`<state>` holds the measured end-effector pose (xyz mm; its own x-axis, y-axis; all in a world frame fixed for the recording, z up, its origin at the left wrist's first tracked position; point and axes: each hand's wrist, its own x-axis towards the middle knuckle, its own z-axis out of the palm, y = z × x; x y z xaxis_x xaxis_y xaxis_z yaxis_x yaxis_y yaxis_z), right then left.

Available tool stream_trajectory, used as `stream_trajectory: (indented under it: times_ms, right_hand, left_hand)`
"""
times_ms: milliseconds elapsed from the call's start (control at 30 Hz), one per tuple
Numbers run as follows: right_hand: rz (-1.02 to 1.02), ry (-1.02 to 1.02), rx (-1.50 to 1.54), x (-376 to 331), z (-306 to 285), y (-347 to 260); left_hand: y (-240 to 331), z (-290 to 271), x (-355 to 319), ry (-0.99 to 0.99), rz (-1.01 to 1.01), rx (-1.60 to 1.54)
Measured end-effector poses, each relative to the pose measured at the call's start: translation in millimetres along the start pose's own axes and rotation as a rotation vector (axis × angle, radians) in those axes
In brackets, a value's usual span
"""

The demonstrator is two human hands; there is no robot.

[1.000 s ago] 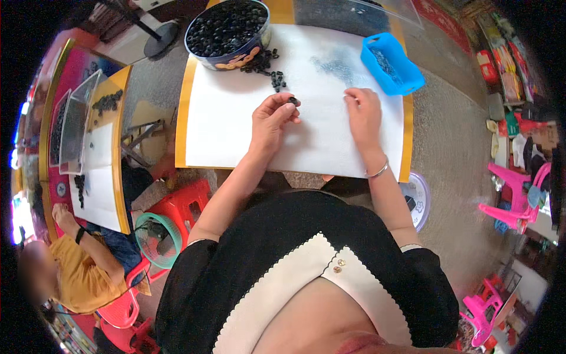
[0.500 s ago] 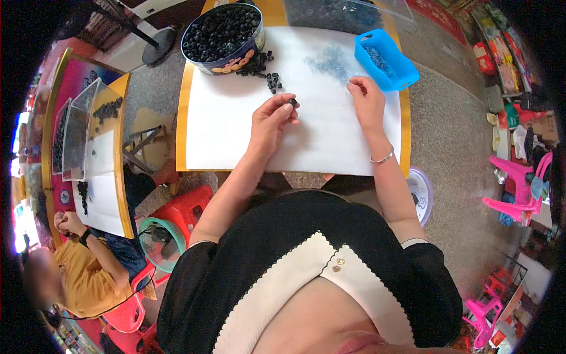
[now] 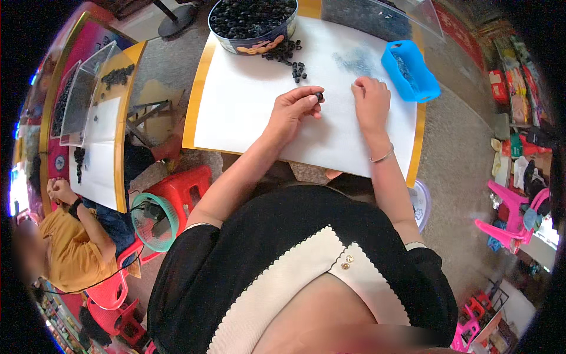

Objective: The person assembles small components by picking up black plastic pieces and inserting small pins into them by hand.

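A small round black part [image 3: 319, 96] is pinched between the thumb and fingers of my left hand [image 3: 290, 113], above the white table sheet [image 3: 236, 106]. To its right, my right hand [image 3: 372, 105] has its fingers curled and thumb pressed in; anything in that pinch is too small to see. Beyond the right hand lies a thin scatter of tiny bluish pieces [image 3: 355, 61]. A blue plastic basket [image 3: 425, 93] with more tiny pieces stands beside it. Several loose black parts [image 3: 299, 72] lie beyond my left hand, near a heap of them [image 3: 283, 52].
A large round tub [image 3: 256, 46] full of black parts stands at the far left of the table. A clear box [image 3: 365, 17] sits at the far edge. Leftward, a person in a yellow shirt [image 3: 76, 236] works at another table [image 3: 106, 171], near a green basket [image 3: 172, 209] and red stools.
My view has shifted, so the table sits farther right and higher. My left hand keeps its pinch on the black part; my right hand has drawn slightly closer to it, away from the blue basket.
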<state>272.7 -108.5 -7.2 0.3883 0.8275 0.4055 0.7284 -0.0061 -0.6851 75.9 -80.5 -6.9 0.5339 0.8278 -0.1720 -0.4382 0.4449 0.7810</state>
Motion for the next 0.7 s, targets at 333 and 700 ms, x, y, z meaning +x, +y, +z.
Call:
stream_trajectory:
  times_ms: [333, 700]
  right_hand:
    - [-0.120, -0.036, -0.149, -1.5, -8.1, 7.3]
    - [-0.144, 0.001, -0.095, -7.3, -11.1, 6.9]
  left_hand:
    - [1.4, -1.3, 1.4, 0.004, -0.017, -0.006]
    - [1.0, 0.1, 1.2, 0.010, -0.018, -0.004]
